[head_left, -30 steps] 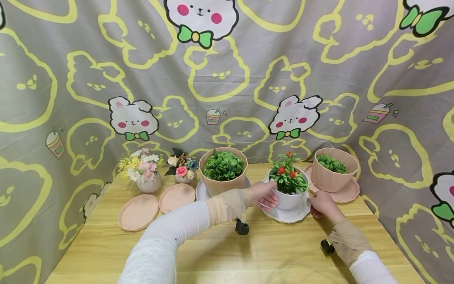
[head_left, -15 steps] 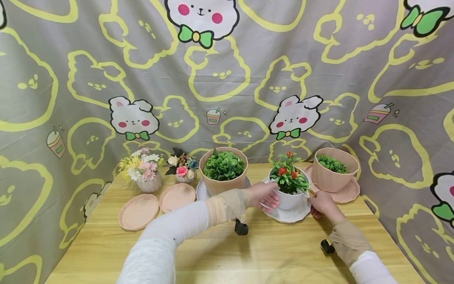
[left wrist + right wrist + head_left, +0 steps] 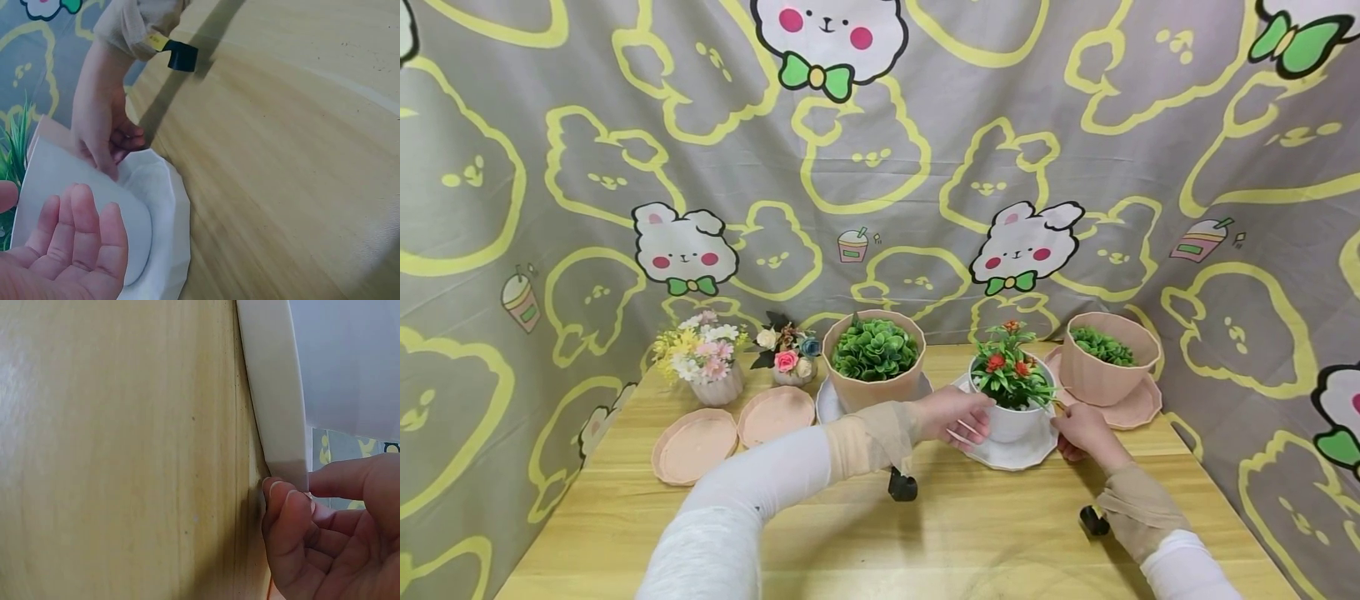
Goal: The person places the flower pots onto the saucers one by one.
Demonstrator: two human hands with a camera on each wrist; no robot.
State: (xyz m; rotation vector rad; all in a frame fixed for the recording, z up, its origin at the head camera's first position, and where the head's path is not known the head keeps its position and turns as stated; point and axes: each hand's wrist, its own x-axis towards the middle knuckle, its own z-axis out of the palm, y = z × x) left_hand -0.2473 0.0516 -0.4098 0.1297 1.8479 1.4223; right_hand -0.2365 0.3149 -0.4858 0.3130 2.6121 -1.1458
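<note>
A white pot (image 3: 1011, 425) with a leafy red-flowered plant (image 3: 1006, 382) stands upright on a white scalloped saucer (image 3: 1009, 458). My left hand (image 3: 953, 417) is at the pot's left side, thumb near the rim. In the left wrist view its fingers (image 3: 83, 219) extend, only slightly bent, in front of the pot wall. On the opposite side, my right hand (image 3: 1084, 429) pinches the saucer's edge. The right wrist view shows the thumb on the rim of the saucer (image 3: 275, 394) and curled fingers (image 3: 290, 525) under it.
Right of the pot, a pink pot (image 3: 1105, 379) of greenery sits on a pink saucer (image 3: 1138, 408). A larger pink pot (image 3: 874, 392) of greenery stands left, behind my left forearm. Two pink saucers (image 3: 695, 446) and two small flower pots (image 3: 717, 392) lie farther left. A patterned curtain (image 3: 880, 192) surrounds the table.
My left wrist and forearm have shifted slightly left and down, with the hand still beside the pot. The right hand keeps its place at the saucer's edge.
</note>
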